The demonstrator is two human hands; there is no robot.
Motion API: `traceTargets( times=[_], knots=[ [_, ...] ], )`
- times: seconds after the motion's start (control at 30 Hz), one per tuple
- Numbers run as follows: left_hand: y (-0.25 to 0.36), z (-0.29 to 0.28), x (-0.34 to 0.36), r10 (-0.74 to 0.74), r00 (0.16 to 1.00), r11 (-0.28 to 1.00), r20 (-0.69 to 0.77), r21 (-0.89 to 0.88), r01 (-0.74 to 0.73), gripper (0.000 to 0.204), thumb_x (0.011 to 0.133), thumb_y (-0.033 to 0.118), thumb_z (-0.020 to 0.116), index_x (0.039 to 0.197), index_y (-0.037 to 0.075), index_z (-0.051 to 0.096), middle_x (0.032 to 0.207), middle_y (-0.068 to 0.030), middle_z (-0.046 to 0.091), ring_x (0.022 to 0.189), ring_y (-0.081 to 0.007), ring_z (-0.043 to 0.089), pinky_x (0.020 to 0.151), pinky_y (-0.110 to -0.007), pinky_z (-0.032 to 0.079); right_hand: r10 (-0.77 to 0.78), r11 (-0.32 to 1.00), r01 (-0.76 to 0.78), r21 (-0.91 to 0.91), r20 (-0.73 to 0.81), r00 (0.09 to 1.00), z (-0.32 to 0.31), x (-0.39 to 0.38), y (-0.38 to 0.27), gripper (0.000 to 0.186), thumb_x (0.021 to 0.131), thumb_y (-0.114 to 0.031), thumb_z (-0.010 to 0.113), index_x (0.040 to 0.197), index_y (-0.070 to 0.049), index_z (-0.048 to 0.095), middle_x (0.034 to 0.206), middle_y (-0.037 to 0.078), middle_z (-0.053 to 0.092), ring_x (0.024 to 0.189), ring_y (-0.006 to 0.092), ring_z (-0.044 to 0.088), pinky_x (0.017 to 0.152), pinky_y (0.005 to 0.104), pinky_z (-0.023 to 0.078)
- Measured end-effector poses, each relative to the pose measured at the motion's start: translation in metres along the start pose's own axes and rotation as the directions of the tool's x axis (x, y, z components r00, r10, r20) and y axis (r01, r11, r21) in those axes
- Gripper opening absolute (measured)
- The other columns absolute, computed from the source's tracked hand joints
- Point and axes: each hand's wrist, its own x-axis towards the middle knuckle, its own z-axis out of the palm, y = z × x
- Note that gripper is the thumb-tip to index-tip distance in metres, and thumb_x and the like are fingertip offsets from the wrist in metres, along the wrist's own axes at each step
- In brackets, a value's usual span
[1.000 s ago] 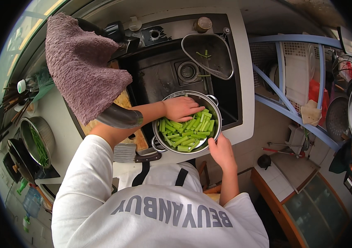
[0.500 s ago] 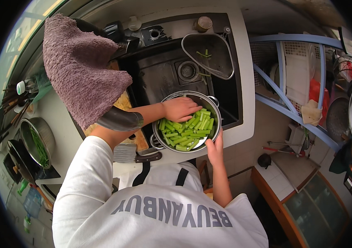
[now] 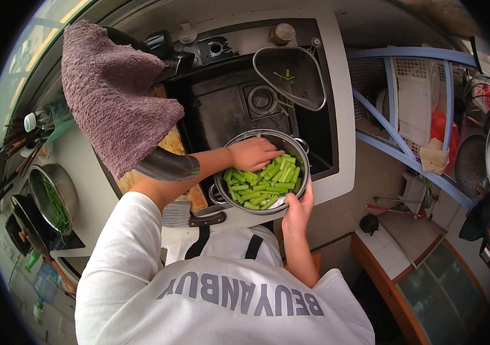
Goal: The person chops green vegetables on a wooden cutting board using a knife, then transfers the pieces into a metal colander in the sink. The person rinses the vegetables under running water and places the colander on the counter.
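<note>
A steel pot [image 3: 239, 138] with loop handles sits at the near edge of the dark sink, holding many cut green stalk pieces [image 3: 262, 185] that look like celery. Reaching in from the left, my left hand [image 3: 254, 154] lies on the pieces with its fingers stretched out; their tips rest at the far side of the heap. My right hand [image 3: 299, 211] grips the pot's right near rim, thumb on top and the other fingers mostly hidden beneath. Something white shows among the pieces near that thumb.
A purple towel [image 3: 112, 98] drapes over the dark faucet [image 3: 170, 167], above my left forearm. A cleaver [image 3: 190, 217] lies on the near counter beside a wooden cutting board [image 3: 196, 198]. A strainer basket [image 3: 291, 72] with green scraps fills the sink's far right corner, near the drain [image 3: 262, 99].
The pot has shifted very slightly nearer and to the right. My right hand has moved a little along its rim with the thumb higher; my left hand stays on the pieces.
</note>
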Motion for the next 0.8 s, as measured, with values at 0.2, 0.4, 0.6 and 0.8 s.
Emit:
traceTargets(
  times=[0.2,0.4,0.6,0.8],
  knots=[
    [0.003,0.000,0.002,0.001,1.000,1.000,-0.002,-0.005,-0.001,0.057,0.080,0.015,0.056,0.135,0.002,0.045,0.113,-0.0163,0.057,0.105,-0.0343,0.054,0.095,-0.044,0.042,-0.007,0.999,0.011,0.038,-0.087,0.996,0.010,-0.007,-0.005,0.074,0.063,0.016,0.040,0.137,0.007,0.039,0.125,0.009,0.053,0.110,0.0173,0.053,0.090,0.0245,0.044],
    [0.009,0.001,0.002,-0.058,0.998,0.998,-0.014,-0.029,0.058,0.058,0.079,0.012,0.055,0.136,0.003,0.044,0.115,-0.0166,0.057,0.108,-0.0349,0.054,0.097,-0.044,0.041,-0.021,0.999,0.026,0.043,-0.118,0.993,0.012,-0.010,-0.006,0.076,0.064,0.017,0.041,0.139,0.007,0.037,0.129,0.011,0.052,0.114,0.0185,0.053,0.093,0.0256,0.043],
    [0.011,0.006,0.005,-0.108,0.993,0.993,-0.038,-0.052,0.106,0.059,0.076,0.009,0.055,0.134,0.004,0.046,0.115,-0.0157,0.059,0.108,-0.0339,0.055,0.098,-0.044,0.041,-0.013,0.997,0.023,0.080,-0.125,0.992,0.013,-0.010,-0.009,0.076,0.064,0.017,0.041,0.139,0.007,0.037,0.130,0.011,0.051,0.115,0.0186,0.052,0.095,0.0263,0.042],
    [0.011,0.008,0.008,-0.119,0.992,0.991,-0.039,-0.063,0.117,0.059,0.076,0.008,0.056,0.134,0.005,0.046,0.115,-0.0155,0.059,0.108,-0.0338,0.055,0.098,-0.044,0.041,-0.003,0.998,0.010,0.059,-0.118,0.993,0.007,-0.007,-0.009,0.077,0.065,0.017,0.041,0.140,0.006,0.036,0.131,0.011,0.050,0.116,0.0186,0.051,0.095,0.0260,0.042]
  ],
)
